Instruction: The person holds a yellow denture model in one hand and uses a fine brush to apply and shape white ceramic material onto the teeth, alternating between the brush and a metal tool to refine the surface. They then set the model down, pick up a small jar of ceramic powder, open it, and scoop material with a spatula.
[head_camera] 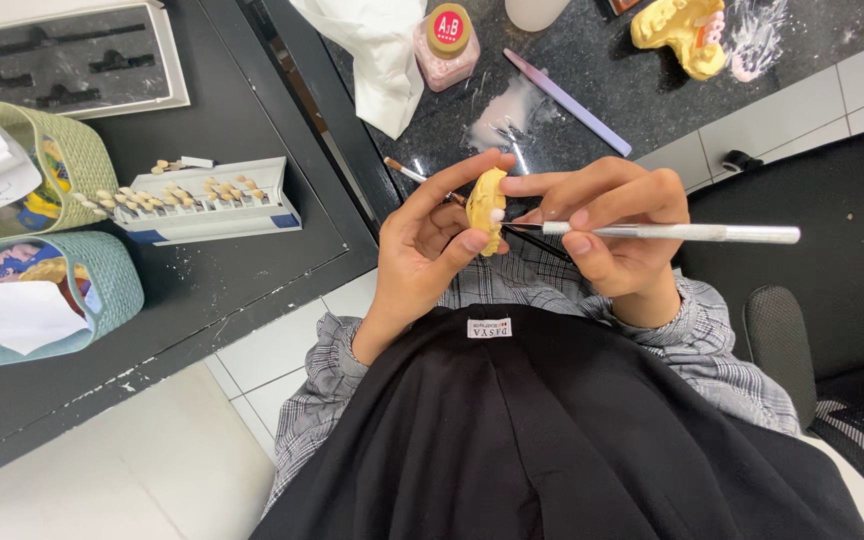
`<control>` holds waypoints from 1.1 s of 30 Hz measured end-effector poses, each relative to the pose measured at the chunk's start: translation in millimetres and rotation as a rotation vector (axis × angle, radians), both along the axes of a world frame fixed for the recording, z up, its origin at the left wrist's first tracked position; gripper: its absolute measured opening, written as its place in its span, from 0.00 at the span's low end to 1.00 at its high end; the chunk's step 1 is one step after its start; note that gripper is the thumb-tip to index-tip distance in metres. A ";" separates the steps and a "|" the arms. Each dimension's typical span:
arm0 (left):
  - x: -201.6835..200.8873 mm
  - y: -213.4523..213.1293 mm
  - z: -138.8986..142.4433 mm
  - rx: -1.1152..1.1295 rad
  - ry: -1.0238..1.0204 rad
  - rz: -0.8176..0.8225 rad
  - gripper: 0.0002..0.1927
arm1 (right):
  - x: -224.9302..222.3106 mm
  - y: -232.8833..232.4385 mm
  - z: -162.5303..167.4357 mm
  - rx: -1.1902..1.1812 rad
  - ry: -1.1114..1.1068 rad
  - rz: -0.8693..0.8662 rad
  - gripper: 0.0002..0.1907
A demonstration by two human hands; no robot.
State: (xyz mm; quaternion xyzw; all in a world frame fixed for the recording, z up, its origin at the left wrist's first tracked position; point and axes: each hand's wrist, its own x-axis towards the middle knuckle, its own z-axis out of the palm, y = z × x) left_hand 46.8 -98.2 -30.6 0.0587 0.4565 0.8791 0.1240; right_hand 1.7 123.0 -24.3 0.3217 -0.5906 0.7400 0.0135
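A small yellow cast [487,208] is being pinched between thumb and fingers of the left hand [430,240], held up over the lap. A metal tool [672,232] is being gripped pen-style by the right hand [617,225], its tip being pressed at the cast. With so little of the cast being gripped, it could be levered loose and dropped, or gouged by a slip.

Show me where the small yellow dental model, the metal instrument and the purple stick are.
Small yellow dental model [487,210], head view: its yellow side between the fingers.
Metal instrument [692,233], head view: middle of the silver handle.
Purple stick [567,102], head view: middle of its length.
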 end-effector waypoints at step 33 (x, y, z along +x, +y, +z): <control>1.7 -0.2 0.1 -0.022 0.006 -0.005 0.31 | 0.8 2.6 -2.4 -0.001 -0.015 0.028 0.06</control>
